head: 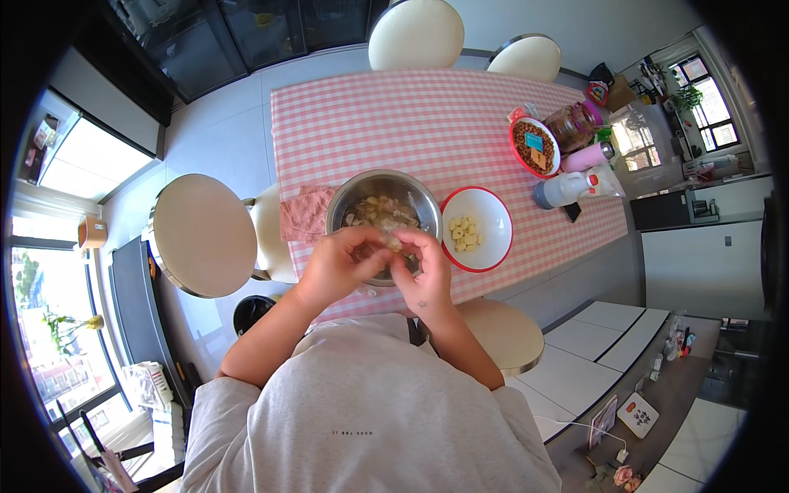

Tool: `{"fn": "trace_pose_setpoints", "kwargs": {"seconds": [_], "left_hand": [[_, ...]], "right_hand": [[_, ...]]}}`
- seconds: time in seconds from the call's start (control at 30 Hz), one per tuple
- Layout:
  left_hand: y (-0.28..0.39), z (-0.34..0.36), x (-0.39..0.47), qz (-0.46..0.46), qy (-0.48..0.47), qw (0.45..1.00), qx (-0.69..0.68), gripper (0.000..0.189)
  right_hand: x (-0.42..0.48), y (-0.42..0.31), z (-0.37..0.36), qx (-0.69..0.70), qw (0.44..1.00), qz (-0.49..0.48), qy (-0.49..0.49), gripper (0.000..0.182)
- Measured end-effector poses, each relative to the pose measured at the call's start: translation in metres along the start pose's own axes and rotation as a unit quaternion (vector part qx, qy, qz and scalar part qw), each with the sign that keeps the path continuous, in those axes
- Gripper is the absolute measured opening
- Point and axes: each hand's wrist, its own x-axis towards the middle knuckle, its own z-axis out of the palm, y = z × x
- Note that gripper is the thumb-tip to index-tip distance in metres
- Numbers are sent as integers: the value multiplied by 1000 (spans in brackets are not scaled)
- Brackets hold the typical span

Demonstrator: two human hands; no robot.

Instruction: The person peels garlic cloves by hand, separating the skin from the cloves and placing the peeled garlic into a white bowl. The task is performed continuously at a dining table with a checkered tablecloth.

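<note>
My left hand (345,262) and my right hand (422,271) meet above the near part of a steel bowl (433,215). Between their fingertips they pinch a small pale garlic clove (392,242), partly covered by the fingers. Inside the steel bowl lie more cloves (382,203) and loose papery skins, which appear to be in water. Just right of it stands a white bowl with a red rim (493,228), holding several peeled garlic cloves (465,233). A folded pink cloth (303,215) lies against the steel bowl's left side.
On the checked tablecloth (382,117), at the right, stand a red-rimmed bowl of brown nuts or beans (513,138), a large jar (570,126), a pink bottle (585,157), a white jug (564,190) and a dark phone (572,212). Chairs surround the table; a black bin (249,313) stands lower left.
</note>
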Motion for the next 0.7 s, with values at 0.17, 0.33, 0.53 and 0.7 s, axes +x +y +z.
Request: {"fn": "trace_pose_setpoints", "kwargs": {"seconds": [0.17, 0.33, 0.53, 0.7], "left_hand": [[11, -1, 0, 84, 20, 988, 130, 11], [11, -5, 1, 155, 21, 965, 210, 8], [-12, -5, 4, -37, 51, 983, -170, 7], [-4, -8, 7, -93, 53, 970, -217, 12]], "right_hand": [[5, -10, -3, -194, 971, -137, -33, 39], [4, -15, -4, -116, 990, -71, -49, 37], [-1, 2, -5, 311, 944, 105, -38, 27], [0, 2, -9, 312, 945, 93, -38, 21]]}}
